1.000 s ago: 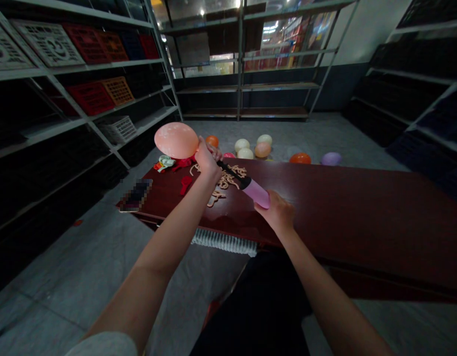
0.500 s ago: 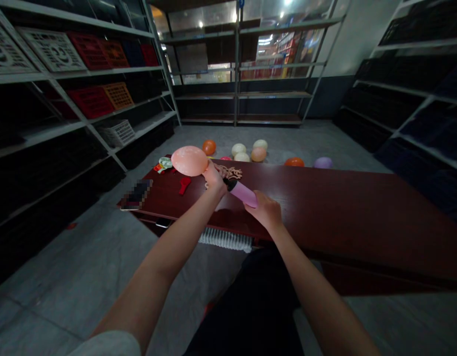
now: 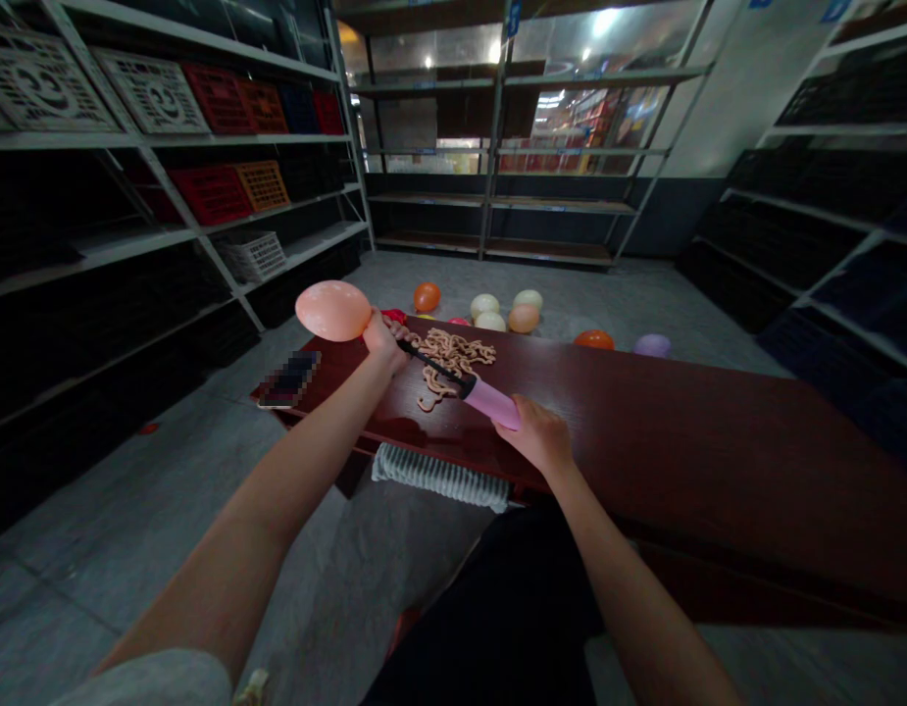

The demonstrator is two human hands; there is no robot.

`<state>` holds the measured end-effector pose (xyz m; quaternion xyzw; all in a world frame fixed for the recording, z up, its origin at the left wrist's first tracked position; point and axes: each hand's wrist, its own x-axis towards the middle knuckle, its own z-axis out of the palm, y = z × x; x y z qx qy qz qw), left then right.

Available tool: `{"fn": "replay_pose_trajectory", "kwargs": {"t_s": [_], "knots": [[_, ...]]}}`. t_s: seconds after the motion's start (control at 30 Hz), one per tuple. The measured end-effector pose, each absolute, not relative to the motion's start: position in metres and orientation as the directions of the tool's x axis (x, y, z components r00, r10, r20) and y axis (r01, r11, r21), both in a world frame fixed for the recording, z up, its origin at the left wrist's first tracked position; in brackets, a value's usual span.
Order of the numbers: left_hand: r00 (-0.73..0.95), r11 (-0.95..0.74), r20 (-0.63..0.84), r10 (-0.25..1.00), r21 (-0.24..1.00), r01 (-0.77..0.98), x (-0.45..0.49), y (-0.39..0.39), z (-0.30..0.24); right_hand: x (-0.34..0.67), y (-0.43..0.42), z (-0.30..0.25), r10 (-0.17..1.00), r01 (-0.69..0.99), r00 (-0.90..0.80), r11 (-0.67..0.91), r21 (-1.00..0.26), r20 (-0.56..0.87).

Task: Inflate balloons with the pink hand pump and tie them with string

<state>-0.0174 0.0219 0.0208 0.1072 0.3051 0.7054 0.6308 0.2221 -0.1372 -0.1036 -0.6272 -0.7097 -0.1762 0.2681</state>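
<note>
A peach balloon, blown up, sticks out to the left of my left hand. That hand is closed around its neck and the far end of a hand balloon pump; the fingers hide the joint between them. My right hand wraps the near end of the pump's pink barrel. A thin black rod shows between both hands, drawn out of the barrel. Behind the rod, a heap of beige long thin balloons lies on the dark red table. Part of a red, uninflated-looking piece peeks out beyond my left hand.
A blurred-out phone-like object lies at the table's left corner. Past the far edge, several balloons rest on the floor, among them an orange one and a purple one. Shelving with crates stands left. A grey ribbed cloth hangs below the near edge.
My hands have moved apart, and a length of black rod now shows between them. The balloon has gone left with my left hand, uncovering more of the beige heap. The view has shifted slightly.
</note>
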Motion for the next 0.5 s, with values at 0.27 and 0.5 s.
{"fn": "replay_pose_trajectory", "kwargs": {"t_s": [0.27, 0.5], "knots": [[-0.244, -0.094, -0.171, 0.954, 0.603, -0.792, -0.007, 0.039, 0.038, 0.230, -0.131, -0.108, 0.768, 0.985, 0.011, 0.103, -0.140, 0.641], [-0.198, -0.103, -0.087, 0.976, 0.615, -0.782, 0.063, 0.028, 0.030, 0.236, -0.128, -0.109, 0.785, 0.974, 0.172, -0.045, -0.223, 0.596]]}}
